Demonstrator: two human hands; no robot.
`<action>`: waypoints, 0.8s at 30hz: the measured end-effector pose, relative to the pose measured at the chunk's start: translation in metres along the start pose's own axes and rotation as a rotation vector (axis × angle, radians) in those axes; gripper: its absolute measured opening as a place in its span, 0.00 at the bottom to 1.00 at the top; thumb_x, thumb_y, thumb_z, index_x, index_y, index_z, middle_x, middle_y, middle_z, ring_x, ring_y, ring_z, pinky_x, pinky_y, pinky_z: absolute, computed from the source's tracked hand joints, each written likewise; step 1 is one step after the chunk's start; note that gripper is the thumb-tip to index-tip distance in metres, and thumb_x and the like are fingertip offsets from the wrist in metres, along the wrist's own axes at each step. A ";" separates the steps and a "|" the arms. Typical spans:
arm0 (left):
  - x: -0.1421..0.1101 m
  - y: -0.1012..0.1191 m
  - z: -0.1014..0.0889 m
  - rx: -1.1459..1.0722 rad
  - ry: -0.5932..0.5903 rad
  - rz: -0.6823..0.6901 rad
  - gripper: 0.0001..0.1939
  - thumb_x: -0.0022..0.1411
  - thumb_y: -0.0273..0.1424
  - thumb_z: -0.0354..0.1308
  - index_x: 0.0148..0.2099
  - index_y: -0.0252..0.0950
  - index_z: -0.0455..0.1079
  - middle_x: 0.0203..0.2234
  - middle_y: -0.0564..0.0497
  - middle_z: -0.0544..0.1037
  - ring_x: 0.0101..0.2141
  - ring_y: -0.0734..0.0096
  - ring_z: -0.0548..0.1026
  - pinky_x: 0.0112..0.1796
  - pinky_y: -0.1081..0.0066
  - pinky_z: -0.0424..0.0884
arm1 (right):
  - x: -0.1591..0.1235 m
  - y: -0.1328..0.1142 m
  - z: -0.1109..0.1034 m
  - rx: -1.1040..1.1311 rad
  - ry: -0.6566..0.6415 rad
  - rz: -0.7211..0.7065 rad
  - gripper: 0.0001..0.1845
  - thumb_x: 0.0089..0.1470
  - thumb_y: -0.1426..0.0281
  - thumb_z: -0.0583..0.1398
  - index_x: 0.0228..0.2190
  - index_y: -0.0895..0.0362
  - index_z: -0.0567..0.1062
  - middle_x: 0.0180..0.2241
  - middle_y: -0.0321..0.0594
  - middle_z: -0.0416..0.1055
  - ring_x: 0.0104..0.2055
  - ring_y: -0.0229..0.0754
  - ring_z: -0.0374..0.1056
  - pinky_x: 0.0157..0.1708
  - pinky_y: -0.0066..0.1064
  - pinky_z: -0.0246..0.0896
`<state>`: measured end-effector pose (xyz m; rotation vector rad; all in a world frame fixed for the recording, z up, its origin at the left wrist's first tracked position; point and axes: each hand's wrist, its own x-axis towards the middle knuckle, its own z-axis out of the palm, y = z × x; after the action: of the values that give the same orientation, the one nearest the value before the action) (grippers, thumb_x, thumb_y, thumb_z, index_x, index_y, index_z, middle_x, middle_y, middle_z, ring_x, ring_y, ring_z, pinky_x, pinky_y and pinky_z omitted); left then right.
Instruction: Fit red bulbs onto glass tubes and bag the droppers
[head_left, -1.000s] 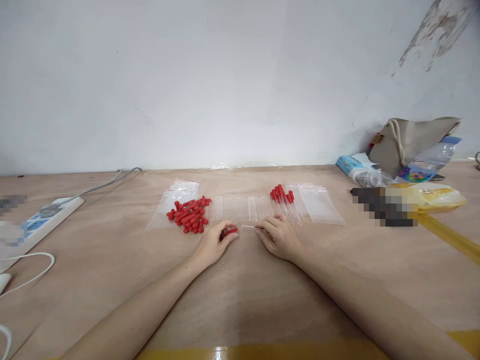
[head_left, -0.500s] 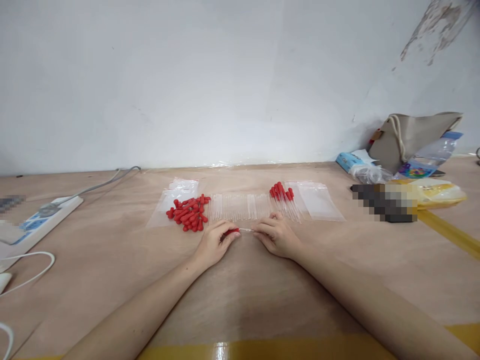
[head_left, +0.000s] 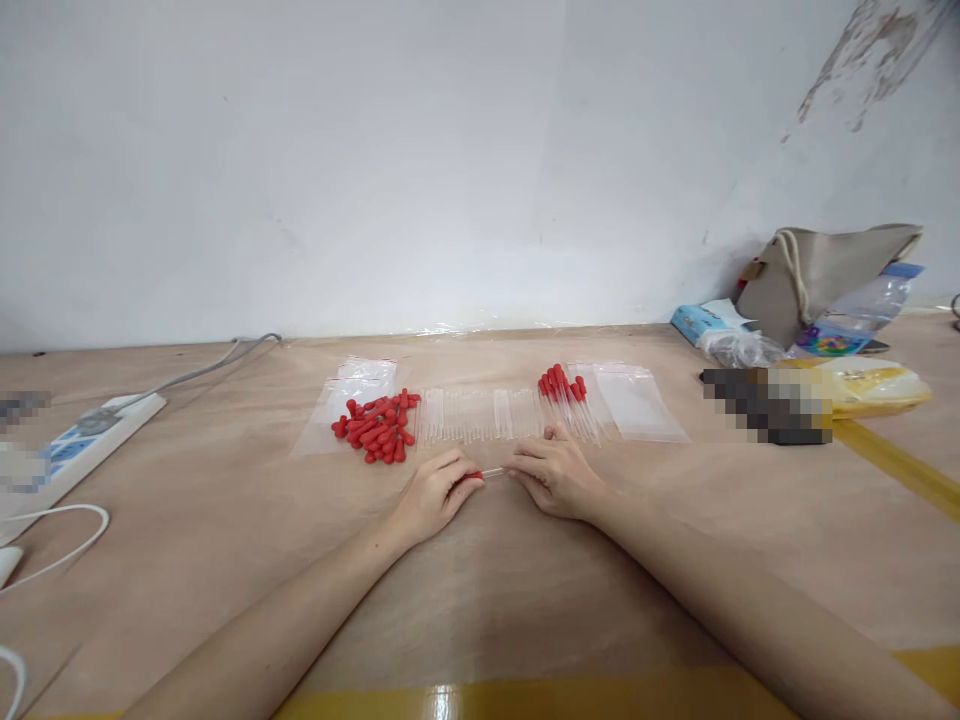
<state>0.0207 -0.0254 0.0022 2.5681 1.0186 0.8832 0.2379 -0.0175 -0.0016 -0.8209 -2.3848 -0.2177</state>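
Observation:
My left hand pinches a red rubber dropper bulb, mostly covered by the fingers. From the bulb's open end a clear glass dropper tube runs to my right hand, whose fingers are closed on it. The tube's far end is hidden in the right hand. Beyond the left hand lies a pile of loose red bulbs. A row of clear tubes is laid out past both hands. Several droppers with red bulbs fitted lie beyond the right hand.
Clear zip bags lie under the bulb pile, and more zip bags sit right of the droppers. A white power strip with cables is at the left. A tissue pack, grey bag and yellow packet are at the right.
My left hand has shifted slightly right and toward me, tilting the tube a little. The left fingers now cover the bulb differently. The right hand has barely moved.

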 end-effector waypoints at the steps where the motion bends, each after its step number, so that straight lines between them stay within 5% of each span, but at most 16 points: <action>1: 0.000 0.000 0.000 0.004 0.000 0.003 0.10 0.63 0.32 0.47 0.35 0.35 0.68 0.27 0.50 0.70 0.29 0.73 0.68 0.32 0.74 0.64 | 0.000 -0.001 0.001 -0.001 0.000 -0.004 0.12 0.56 0.72 0.49 0.30 0.57 0.73 0.26 0.37 0.69 0.26 0.34 0.59 0.34 0.34 0.41; 14: 0.000 -0.004 -0.001 0.015 -0.061 0.033 0.10 0.63 0.31 0.46 0.37 0.35 0.67 0.29 0.49 0.70 0.30 0.72 0.68 0.33 0.73 0.66 | 0.006 -0.009 0.007 -0.003 -0.082 0.026 0.15 0.57 0.71 0.48 0.24 0.59 0.69 0.22 0.37 0.66 0.23 0.34 0.55 0.32 0.32 0.41; 20: 0.001 -0.012 -0.005 0.036 0.056 -0.009 0.09 0.61 0.31 0.48 0.43 0.38 0.67 0.35 0.49 0.71 0.35 0.70 0.70 0.37 0.70 0.67 | 0.015 -0.011 -0.008 -0.130 -0.113 0.019 0.12 0.55 0.69 0.52 0.25 0.57 0.72 0.26 0.39 0.68 0.30 0.38 0.59 0.34 0.34 0.41; 24: -0.001 -0.017 -0.006 0.017 0.086 -0.169 0.17 0.59 0.31 0.51 0.51 0.38 0.59 0.34 0.50 0.69 0.28 0.73 0.68 0.33 0.70 0.68 | 0.015 0.008 -0.016 -0.122 -0.021 0.280 0.11 0.53 0.69 0.53 0.24 0.56 0.74 0.25 0.39 0.70 0.30 0.39 0.62 0.35 0.34 0.43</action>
<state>0.0072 -0.0131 -0.0007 2.4321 1.2511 0.9493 0.2411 -0.0090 0.0200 -1.2071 -2.2605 -0.2420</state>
